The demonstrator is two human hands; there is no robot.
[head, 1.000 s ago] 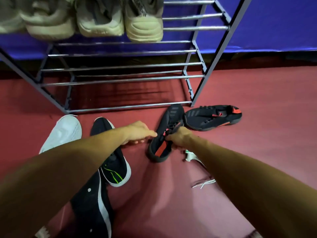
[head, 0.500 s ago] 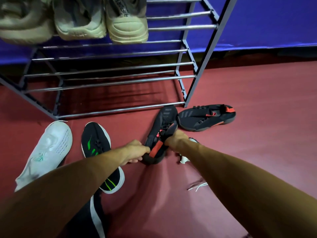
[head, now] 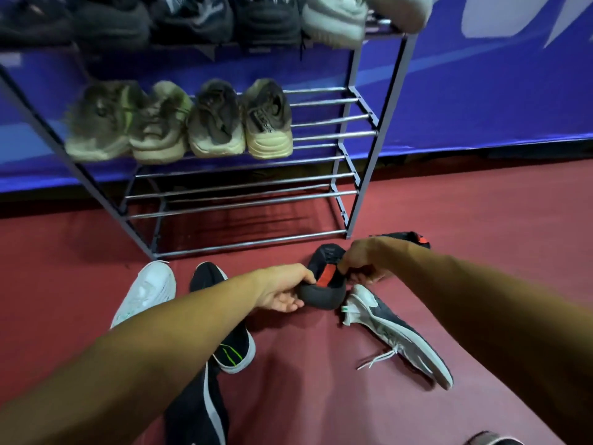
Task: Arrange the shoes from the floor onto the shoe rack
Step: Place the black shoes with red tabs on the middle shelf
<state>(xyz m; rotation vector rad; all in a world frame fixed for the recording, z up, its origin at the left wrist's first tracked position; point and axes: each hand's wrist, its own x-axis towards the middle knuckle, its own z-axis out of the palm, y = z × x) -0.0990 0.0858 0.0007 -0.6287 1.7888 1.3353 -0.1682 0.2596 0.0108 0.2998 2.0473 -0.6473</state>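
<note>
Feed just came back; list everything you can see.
Shoe rack: one, grey metal, before blue backdrop.
Top-shelf shoes: several, dark and pale, blurred.
Middle-shelf shoes: four, beige-olive, left side.
Black-red shoe: one, in both hands.
Second black-red shoe: one, floor behind right arm.
White shoe: one, floor left.
Black-green shoe: one, floor under left arm.
Navy-white shoe: one, floor right.
Left hand: grips held shoe's heel.
Right hand: pinches its collar.
</note>
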